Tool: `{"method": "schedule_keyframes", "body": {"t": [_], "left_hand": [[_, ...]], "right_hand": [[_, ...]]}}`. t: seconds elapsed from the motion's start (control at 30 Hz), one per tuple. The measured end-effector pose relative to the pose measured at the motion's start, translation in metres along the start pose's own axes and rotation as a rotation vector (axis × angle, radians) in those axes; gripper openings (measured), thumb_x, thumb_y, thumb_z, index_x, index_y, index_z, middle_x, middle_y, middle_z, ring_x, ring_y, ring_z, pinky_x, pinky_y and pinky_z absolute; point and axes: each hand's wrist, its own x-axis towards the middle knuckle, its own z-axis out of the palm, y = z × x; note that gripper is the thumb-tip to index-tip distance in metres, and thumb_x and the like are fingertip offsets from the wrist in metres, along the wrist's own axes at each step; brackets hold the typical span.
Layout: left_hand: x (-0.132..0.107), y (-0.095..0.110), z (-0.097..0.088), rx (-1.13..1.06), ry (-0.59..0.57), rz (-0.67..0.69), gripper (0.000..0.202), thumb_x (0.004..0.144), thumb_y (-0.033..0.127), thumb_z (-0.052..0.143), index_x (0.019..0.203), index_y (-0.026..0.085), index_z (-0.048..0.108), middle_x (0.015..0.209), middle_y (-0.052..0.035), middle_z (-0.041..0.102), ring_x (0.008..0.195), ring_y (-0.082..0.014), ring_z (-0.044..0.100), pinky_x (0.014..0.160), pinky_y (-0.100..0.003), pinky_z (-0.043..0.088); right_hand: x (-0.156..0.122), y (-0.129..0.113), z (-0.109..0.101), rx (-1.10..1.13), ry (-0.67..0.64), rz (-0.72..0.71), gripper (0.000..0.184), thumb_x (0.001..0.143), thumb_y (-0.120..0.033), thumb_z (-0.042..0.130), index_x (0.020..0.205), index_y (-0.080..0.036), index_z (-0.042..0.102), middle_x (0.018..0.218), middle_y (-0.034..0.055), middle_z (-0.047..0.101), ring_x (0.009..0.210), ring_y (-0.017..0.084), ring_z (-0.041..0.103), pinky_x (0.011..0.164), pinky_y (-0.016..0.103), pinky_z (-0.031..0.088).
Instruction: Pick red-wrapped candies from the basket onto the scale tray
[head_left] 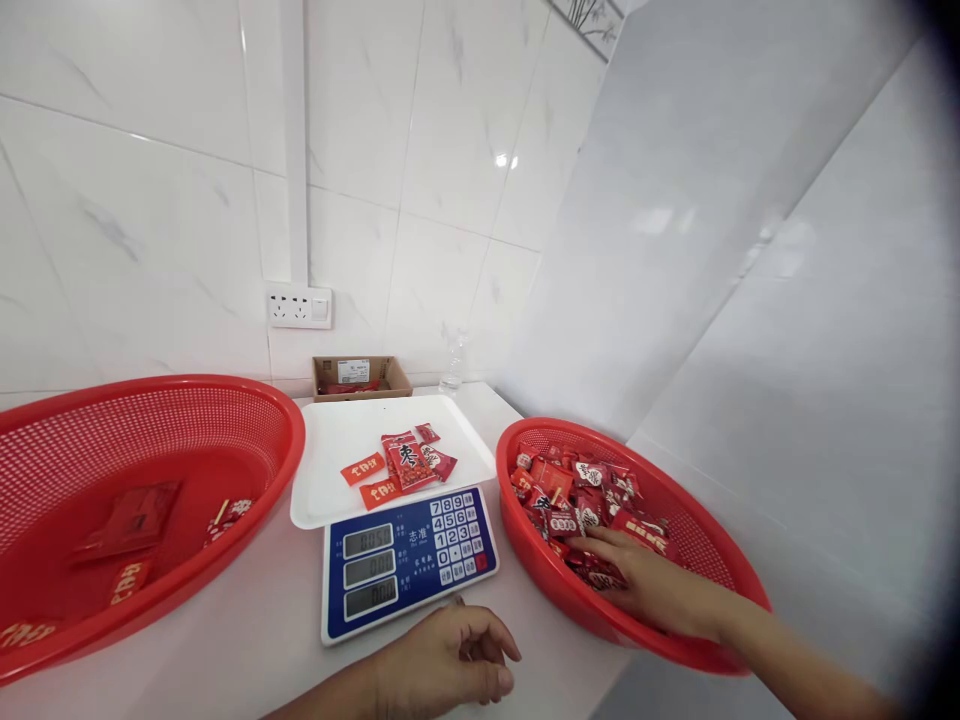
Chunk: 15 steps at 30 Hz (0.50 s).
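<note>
— Hands on both sides of the scale now. Right hand (646, 585) down in the right red basket (720, 560), fingers spread flat over the heap of red wrapped sweets (581, 500), touching the packets at the near side. Gripping one? Cannot tell, palm down over them.

— And the left hand (450, 660)?

— Resting on the white tabletop (247, 630), just in front of the blue electronic scale (409, 560). Fingers curled loosely inward, nothing in them, fingertips just short of the scale's front edge.

— On the scale itself?

— White weighing tray (337, 470) on top, carrying a small cluster of red snack packets (409, 462): one larger packet in the middle, smaller ones beside it, two orange-red ones toward the near left. Keypad and three little displays facing the wearer.

— Left side?

— Big left red basket (247, 420), mesh-walled, close against the tray's left edge. Flat red envelope (131, 520) lying inside, a few loose red packets around it.

— Further back?

— Small cardboard box (360, 377) against the tiled wall, clear plastic bottle (451, 365) just beside it to the right, white wall socket (300, 307) above.
</note>
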Motion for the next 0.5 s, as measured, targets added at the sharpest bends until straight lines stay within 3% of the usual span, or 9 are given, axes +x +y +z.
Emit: {"method": "schedule_keyframes", "body": {"t": [0.17, 0.3, 0.5], "left_hand": [[-0.002, 0.002, 0.001, 0.054, 0.011, 0.003, 0.053, 0.058, 0.051, 0.077, 0.092, 0.013, 0.061, 0.073, 0.0018, 0.055, 0.067, -0.0101, 0.051, 0.068, -0.027, 0.039], [-0.001, 0.0, 0.001, 0.08, 0.007, -0.001, 0.05, 0.061, 0.049, 0.076, 0.093, 0.014, 0.06, 0.073, 0.0022, 0.055, 0.068, -0.0102, 0.051, 0.067, -0.027, 0.039], [0.0, 0.0, 0.0, 0.082, -0.002, -0.004, 0.051, 0.061, 0.05, 0.076, 0.093, 0.013, 0.059, 0.072, 0.0024, 0.055, 0.066, -0.0098, 0.05, 0.066, -0.026, 0.039]], "right_hand": [[0.006, 0.011, -0.001, -0.017, 0.167, -0.032, 0.047, 0.079, -0.026, 0.048, 0.125, -0.023, 0.06, 0.124, 0.0066, 0.063, 0.116, 0.026, 0.056, 0.097, 0.038, 0.045], [0.002, 0.023, -0.013, -0.031, 0.302, 0.039, 0.04, 0.083, -0.029, 0.042, 0.116, -0.025, 0.064, 0.115, 0.0046, 0.068, 0.106, 0.026, 0.063, 0.087, 0.035, 0.049], [0.002, 0.042, -0.036, -0.023, 0.527, 0.222, 0.042, 0.086, -0.038, 0.034, 0.116, -0.02, 0.058, 0.106, 0.0121, 0.07, 0.098, 0.032, 0.064, 0.085, 0.044, 0.047]]}}
